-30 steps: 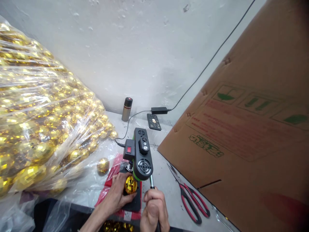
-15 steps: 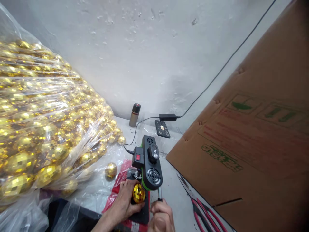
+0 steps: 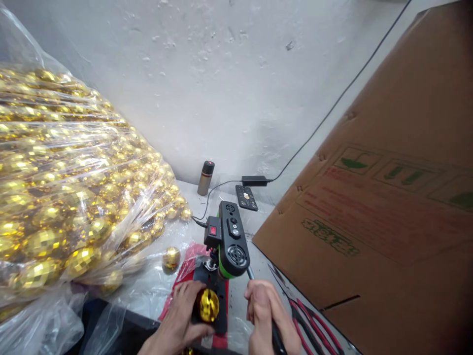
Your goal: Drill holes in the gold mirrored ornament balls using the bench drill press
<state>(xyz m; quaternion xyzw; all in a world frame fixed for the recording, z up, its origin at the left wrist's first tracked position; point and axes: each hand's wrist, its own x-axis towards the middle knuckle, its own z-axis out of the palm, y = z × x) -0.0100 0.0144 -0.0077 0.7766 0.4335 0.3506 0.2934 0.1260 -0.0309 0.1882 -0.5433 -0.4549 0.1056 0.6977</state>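
Clear bag [image 3: 92,162] of gold balls sat far L, loose ball [image 3: 171,258] nr it, L hand [image 3: 182,313] w/ grip part-open round gold ball [image 3: 209,305] on blk base [image 3: 222,315], blk machine [image 3: 234,236] just behind, R hand [image 3: 271,315] w/ grip closed on lever handle [image 3: 278,340], then shears [image 3: 314,323] & cardboard box [image 3: 373,217]

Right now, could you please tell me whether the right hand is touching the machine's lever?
Touching. The head view shows the right hand wrapped around the lever, with its metal rod emerging above the fingers and its black grip showing below.
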